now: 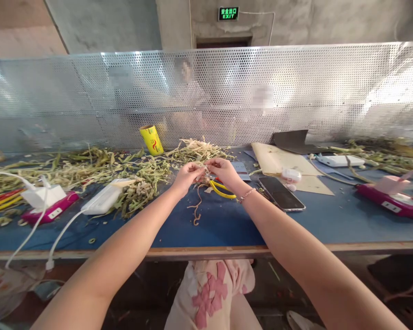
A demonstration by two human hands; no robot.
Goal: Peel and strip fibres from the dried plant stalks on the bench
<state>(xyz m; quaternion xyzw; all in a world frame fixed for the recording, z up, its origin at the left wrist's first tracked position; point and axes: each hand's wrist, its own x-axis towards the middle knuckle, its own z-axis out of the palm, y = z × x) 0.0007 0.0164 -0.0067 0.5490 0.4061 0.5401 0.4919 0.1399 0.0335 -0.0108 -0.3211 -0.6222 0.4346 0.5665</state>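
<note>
"There's the pale scrap [206,167], caught between the fingertips, over the blue tabletop [234,229]!"

"And both in on it: left hand [186,178] pinching, right hand [223,169] pinching right beside it!"

"Light pressure's the call, I'd say. It probably breaks easily, so keep those pinches close and ease, don't yank."

"Wrists level too, I'd reckon, for a steadier hold. How's it look?"

"Whitish, small, dry by my guess; its full shape is lost behind the fingers."

"Further out: yellow-handled tool [222,194] just below the right hand, curled brown strand [196,216] nearer the table edge, dried plant heap [201,150] behind!"
</note>
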